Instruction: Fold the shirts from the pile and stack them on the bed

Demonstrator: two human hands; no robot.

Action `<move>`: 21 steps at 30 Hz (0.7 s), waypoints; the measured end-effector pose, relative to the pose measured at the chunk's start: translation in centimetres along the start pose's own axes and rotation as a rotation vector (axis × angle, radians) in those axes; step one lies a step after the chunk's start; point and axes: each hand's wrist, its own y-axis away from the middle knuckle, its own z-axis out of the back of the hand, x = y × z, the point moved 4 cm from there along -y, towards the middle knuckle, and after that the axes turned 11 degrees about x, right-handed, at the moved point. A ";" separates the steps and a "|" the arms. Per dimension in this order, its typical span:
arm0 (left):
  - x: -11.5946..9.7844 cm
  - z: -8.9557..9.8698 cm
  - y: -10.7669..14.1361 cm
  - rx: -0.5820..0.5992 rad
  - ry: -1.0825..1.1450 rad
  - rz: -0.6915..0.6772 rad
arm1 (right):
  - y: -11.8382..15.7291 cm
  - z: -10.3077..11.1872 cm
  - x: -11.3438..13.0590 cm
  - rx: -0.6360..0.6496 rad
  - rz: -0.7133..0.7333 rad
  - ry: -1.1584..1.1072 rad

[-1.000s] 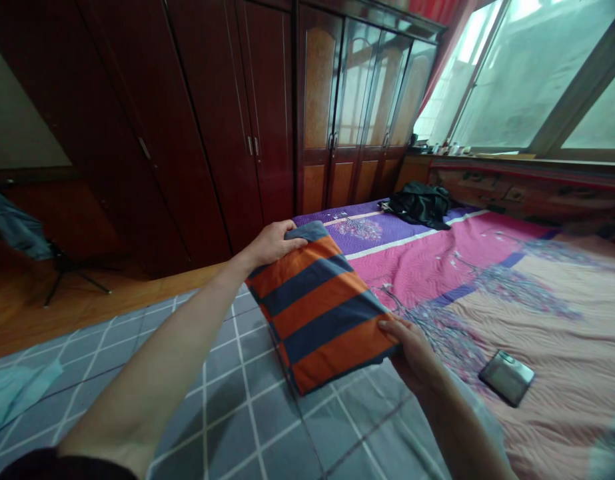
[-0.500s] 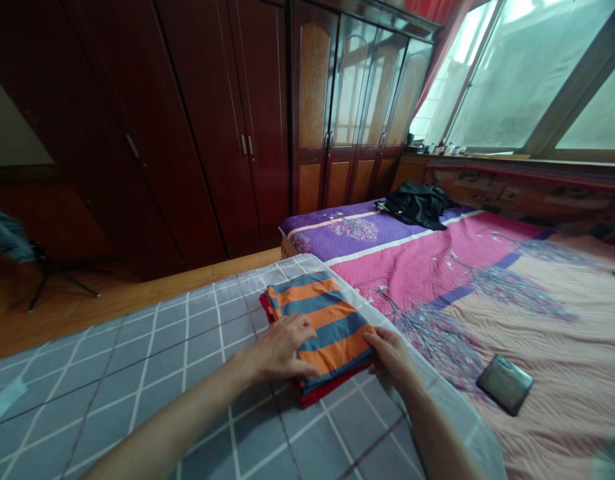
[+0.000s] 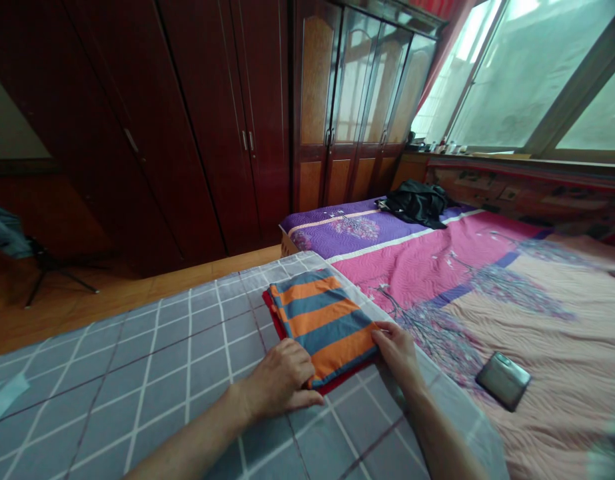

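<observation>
A folded garment with orange and blue-grey stripes (image 3: 332, 317) lies on a folded red cloth (image 3: 273, 312), whose edges show at the left and near sides. My left hand (image 3: 282, 377) is at the near left corner of this stack, fingers curled against the edge and thumb stretched along the near side; its fingertips are partly hidden. At the near right corner, my right hand (image 3: 400, 353) pinches the striped garment between thumb and fingers. Beneath the stack is a grey bedsheet with white grid lines (image 3: 167, 373).
A phone (image 3: 504, 380) rests on the pink and purple bedspread (image 3: 562, 360) to the right. Farther back lies a black garment (image 3: 417, 203). Dark red wardrobes (image 3: 212, 133) line the far wall. A small tripod (image 3: 50, 263) stands on the floor, and a pale cloth (image 3: 4, 398) lies at the left.
My left hand has slid from the top of the striped garment down to its near left corner, and its fingers have curled in. My right hand stays at the right corner.
</observation>
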 end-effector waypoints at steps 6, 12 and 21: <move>0.8 -1.0 0.4 -0.416 0.061 0.116 | 0.9 -0.1 3.8 -0.121 0.237 0.373; 1.9 -3.8 0.5 -0.347 0.065 0.096 | -4.6 -4.3 7.6 0.137 0.461 0.547; 2.2 -4.1 0.6 -0.314 0.131 0.128 | -16.3 -5.3 9.3 0.168 0.197 0.701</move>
